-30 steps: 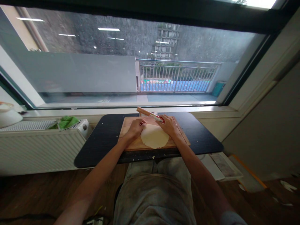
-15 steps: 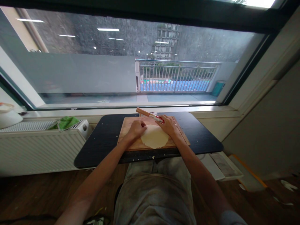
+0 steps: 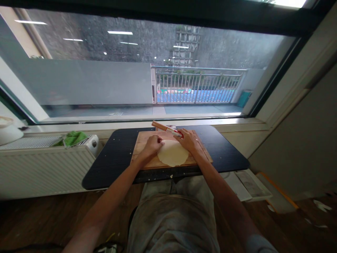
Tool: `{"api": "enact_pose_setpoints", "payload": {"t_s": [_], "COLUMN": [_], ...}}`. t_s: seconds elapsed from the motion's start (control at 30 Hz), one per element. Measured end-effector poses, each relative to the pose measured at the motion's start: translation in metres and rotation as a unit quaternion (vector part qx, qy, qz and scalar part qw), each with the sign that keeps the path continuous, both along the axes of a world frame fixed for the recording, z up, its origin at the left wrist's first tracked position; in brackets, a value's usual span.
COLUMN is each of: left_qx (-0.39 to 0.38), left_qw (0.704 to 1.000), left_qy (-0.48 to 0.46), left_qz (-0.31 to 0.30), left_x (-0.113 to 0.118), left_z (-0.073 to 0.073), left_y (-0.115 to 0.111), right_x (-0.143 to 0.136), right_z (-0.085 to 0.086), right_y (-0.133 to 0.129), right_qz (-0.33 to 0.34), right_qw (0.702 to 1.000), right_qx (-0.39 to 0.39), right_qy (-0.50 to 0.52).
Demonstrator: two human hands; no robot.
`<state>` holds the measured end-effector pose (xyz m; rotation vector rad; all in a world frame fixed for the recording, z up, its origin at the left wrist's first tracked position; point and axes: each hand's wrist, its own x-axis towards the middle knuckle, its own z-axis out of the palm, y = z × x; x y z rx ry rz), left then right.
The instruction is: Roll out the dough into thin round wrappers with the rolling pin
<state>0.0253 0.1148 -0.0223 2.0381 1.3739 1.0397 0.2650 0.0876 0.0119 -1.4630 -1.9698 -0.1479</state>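
Dough [image 3: 173, 154] already flat and roundish on board [image 3: 139, 141], edge not yet even; right hand [image 3: 188, 140] grips pin [image 3: 164, 127] near far edge, left hand [image 3: 152, 144] curled at far-left edge, can't tell if pinching dough.

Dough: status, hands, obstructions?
Right hand holding rolling pin. Left hand at edge of dough. Dough flat on wooden board. Crumbs on near edge of black table.

Wide window [image 3: 147, 52] — metal railing [image 3: 197, 86] outside, white radiator [image 3: 44, 172], dark wooden floor [image 3: 52, 221], pale wall [image 3: 297, 151]
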Motion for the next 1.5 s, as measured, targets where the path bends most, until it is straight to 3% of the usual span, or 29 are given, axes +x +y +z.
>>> {"api": "enact_pose_setpoints", "payload": {"t_s": [0.2,0.43,0.8,1.5], "left_qx": [0.028,0.076,0.046,0.027], "left_qw": [0.990,0.972,0.982,0.998], "left_qy": [0.130,0.218,0.175,0.057], "left_qz": [0.043,0.052,0.050,-0.003], "left_x": [0.010,0.011,0.011,0.016], "left_z": [0.015,0.017,0.007,0.005], "left_y": [-0.012,-0.015,-0.005,0.001], "right_x": [-0.001,-0.002,-0.001,-0.005], "right_z": [0.000,0.001,0.001,0.007], "right_y": [-0.001,-0.003,0.000,-0.008], "right_qz": [-0.001,-0.001,-0.016,-0.017], "right_qw": [1.000,1.000,0.999,0.999], "right_qx": [-0.005,-0.009,-0.020,-0.031], "right_qy": [-0.002,0.001,-0.020,-0.004]}}
